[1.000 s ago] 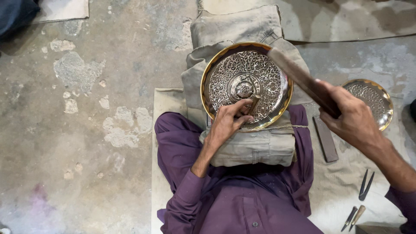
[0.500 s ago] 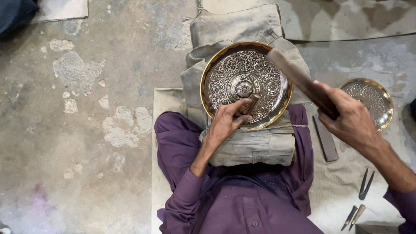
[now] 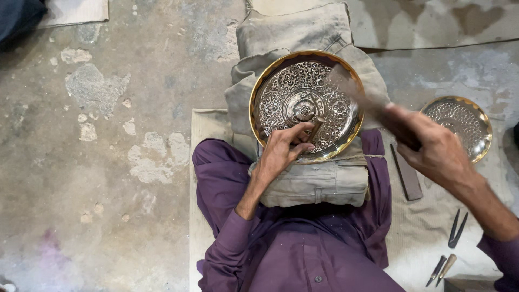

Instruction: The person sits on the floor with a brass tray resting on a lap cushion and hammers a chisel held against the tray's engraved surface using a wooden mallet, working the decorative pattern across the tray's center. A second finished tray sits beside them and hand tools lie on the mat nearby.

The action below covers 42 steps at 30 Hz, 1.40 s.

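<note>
A round brass plate (image 3: 346, 86) with a dense engraved pattern lies on a folded grey cloth pad (image 3: 303, 178) over my lap. My left hand (image 3: 284, 148) rests on the plate's near part and pinches a thin metal chisel (image 3: 315, 130) with its tip on the pattern. My right hand (image 3: 432, 146) is raised at the plate's right edge, gripping a dark wooden mallet stick (image 3: 359, 97) that is blurred with motion and points over the plate toward the chisel.
A second, smaller engraved brass plate (image 3: 459, 124) lies on the mat to the right. A dark flat bar (image 3: 406, 173) lies beside my right knee. Dividers (image 3: 457, 230) and two small chisels (image 3: 440, 269) lie at the lower right. Rough concrete floor (image 3: 97, 151) spreads to the left.
The mallet stick in my right hand has swung down and left toward the chisel head. My left hand and the plate stay in place.
</note>
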{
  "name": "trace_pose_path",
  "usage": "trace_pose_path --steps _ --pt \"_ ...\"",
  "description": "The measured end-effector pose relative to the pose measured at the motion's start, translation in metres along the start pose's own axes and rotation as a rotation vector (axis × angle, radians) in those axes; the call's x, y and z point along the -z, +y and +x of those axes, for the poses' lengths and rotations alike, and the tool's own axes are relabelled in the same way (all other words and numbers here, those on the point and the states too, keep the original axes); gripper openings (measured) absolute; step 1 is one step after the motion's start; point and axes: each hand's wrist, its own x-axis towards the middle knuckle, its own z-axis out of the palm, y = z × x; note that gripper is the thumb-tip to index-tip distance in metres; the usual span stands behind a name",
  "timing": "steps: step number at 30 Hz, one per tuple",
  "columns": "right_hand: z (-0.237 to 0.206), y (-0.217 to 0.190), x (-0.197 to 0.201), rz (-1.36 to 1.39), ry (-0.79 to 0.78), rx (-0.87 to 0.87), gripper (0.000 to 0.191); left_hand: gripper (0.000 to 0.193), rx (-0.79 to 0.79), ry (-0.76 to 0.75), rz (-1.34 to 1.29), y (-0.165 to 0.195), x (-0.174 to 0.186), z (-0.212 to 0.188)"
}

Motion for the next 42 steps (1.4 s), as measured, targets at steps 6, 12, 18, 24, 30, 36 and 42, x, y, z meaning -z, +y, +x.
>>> trace_pose_path --steps 6,12,18,24,30,36,42 --pt "-0.002 0.007 -0.006 -0.046 -0.051 -0.061 0.076 0.047 -0.050 -0.004 0.018 0.003 0.003 0.001" --pt "-0.003 0.007 -0.009 -0.087 -0.004 0.012 0.075 0.046 -0.025 -0.018 0.019 0.002 0.004 0.000" --pt "-0.003 0.006 -0.009 -0.186 -0.087 0.003 0.073 0.049 0.021 -0.045 0.022 0.001 0.005 0.001" --pt "-0.005 0.013 -0.014 -0.031 -0.081 -0.021 0.074 0.050 -0.027 -0.023 0.008 0.003 0.006 -0.003" --pt "-0.010 0.018 -0.024 0.032 0.057 0.059 0.074 0.049 0.046 -0.043 0.014 0.004 0.008 -0.002" --pt "-0.010 0.021 -0.026 -0.014 0.032 0.055 0.070 0.048 -0.010 -0.037 0.015 0.003 0.008 -0.004" --pt "-0.010 0.009 -0.020 -0.049 0.076 0.008 0.069 0.048 0.038 -0.033 0.021 -0.002 0.008 -0.004"
